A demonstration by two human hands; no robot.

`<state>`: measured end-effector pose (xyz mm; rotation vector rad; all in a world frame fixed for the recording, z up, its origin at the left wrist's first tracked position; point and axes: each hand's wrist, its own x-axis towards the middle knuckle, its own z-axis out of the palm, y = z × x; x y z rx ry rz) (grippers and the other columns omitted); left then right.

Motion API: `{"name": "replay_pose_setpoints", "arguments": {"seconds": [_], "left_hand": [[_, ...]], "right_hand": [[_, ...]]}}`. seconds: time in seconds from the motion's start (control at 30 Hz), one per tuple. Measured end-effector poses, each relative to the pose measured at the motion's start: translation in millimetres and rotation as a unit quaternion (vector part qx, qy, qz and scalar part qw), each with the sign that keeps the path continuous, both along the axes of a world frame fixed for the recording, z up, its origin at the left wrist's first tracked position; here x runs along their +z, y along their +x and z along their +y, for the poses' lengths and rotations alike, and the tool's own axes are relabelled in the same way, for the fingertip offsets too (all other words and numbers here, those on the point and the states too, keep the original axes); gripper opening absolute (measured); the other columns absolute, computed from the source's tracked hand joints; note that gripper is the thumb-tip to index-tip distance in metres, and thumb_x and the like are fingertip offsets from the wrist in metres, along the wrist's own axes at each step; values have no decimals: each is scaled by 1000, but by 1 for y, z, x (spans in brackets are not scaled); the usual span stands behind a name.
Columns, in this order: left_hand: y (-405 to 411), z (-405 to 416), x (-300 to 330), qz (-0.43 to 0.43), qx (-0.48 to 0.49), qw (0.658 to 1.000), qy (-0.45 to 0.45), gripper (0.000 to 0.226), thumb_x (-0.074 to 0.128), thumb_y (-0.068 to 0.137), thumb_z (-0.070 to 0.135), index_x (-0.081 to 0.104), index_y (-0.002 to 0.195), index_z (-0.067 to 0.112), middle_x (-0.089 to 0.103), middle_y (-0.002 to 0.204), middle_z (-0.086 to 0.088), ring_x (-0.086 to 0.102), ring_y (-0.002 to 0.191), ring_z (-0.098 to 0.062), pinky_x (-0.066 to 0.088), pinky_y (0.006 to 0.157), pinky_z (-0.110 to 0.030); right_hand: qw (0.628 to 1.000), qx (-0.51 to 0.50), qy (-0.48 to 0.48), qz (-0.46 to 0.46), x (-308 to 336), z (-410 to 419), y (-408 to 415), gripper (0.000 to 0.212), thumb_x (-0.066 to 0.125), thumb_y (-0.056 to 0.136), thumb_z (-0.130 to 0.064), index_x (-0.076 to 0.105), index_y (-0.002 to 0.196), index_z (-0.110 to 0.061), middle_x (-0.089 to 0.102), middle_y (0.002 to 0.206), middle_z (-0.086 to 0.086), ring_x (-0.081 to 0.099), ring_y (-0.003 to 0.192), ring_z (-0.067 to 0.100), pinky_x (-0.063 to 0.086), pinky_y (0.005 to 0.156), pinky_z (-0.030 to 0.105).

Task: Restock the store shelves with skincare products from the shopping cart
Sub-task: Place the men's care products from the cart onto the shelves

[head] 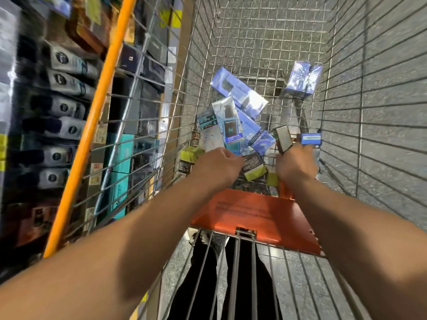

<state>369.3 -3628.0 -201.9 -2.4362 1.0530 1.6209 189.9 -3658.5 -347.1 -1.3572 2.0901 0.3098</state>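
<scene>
Boxes (233, 125) of skincare lie heaped in the bottom of the cart (261, 49), most of them blue and white, piled against its near end just beyond the orange flap (251, 213). My left hand (217, 167) reaches down into the heap with the fingers curled under; it sits against a teal box (231, 132) and a pale box beside it, but the fingers are hidden behind the knuckles, so I cannot tell whether they pinch anything. My right hand (297, 162) grips a dark box (283, 138), fingers wrapped round its lower end so that it stands tilted above my knuckles. Just beside that hand a small blue box (310, 139) rests against the cart's right wall. A green box (254, 167) lies between my two hands, and another green one (190, 155) sits left of my left hand. One blue box (302, 78) lies apart from the heap, farther up the cart near the right wall. Left of the cart, beyond its orange rail (92, 125), stand the shelves (69, 100), blurred, with rows of dark tubes and teal cartons. My dark trousers (245, 285) show below through the wire.
</scene>
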Motion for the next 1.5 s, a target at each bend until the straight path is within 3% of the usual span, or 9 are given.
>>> {"name": "replay_pose_setpoints", "arguments": {"seconds": [0.43,0.57,0.67,0.8,0.87,1.0,1.13,1.27,1.5], "left_hand": [[5,-9,23,3,-8,1000,-17,20,58,98,38,65,110,24,70,92,3,65,84,-15,53,77,-31],[4,-13,51,5,-23,999,-42,22,56,98,33,68,105,16,71,97,-1,67,92,-21,51,77,-30],[4,-14,73,5,-17,998,-52,19,53,97,31,65,94,17,69,95,-5,63,87,-26,48,71,-30],[5,-18,110,-34,-63,992,-100,22,53,99,26,69,112,18,73,106,-7,67,96,-28,50,73,-31],[8,-19,128,-33,-72,987,-143,27,56,96,21,67,121,21,72,111,-8,67,102,-30,50,82,-32],[23,-14,159,-114,-158,946,-261,59,66,87,16,52,145,19,50,142,-10,42,135,-32,27,111,-32],[37,-11,204,-157,-199,909,-331,83,75,83,22,37,157,28,28,161,-8,20,146,-33,21,122,-40],[54,-8,247,-139,-253,898,-332,83,79,81,36,40,155,33,37,158,2,25,142,-27,24,119,-38],[76,29,320,-64,-185,898,-394,47,82,82,39,61,124,39,65,106,13,58,97,-13,51,83,-36]], "right_hand": [[977,-143,-75,-138,39,2,10,46,58,102,-37,58,129,0,48,136,20,49,107,35,35,90,36],[955,-157,-130,-214,76,7,19,22,59,96,-37,61,88,-17,60,96,13,51,80,27,36,66,28],[948,-167,-116,-246,112,8,30,11,61,99,-30,60,94,-21,56,70,-7,49,57,3,33,45,14],[936,-161,-104,-296,160,5,44,23,66,94,-40,62,81,-21,63,72,-8,64,68,9,44,59,18],[929,-137,-102,-330,187,2,46,27,69,92,-37,62,72,-21,63,64,-9,61,55,2,40,49,13],[917,-53,-70,-388,252,-7,48,19,76,81,-38,74,83,-20,74,67,-1,70,60,15,55,60,34],[910,65,-66,-404,324,-21,48,22,80,74,-35,76,91,-21,75,75,3,67,60,11,54,59,30],[906,164,-117,-372,386,-31,53,21,86,75,-27,77,93,-27,72,74,-10,66,65,4,56,63,24],[875,256,-164,-378,466,-24,77,30,92,65,-26,71,85,-20,66,64,-11,57,54,-3,43,51,15]]}}
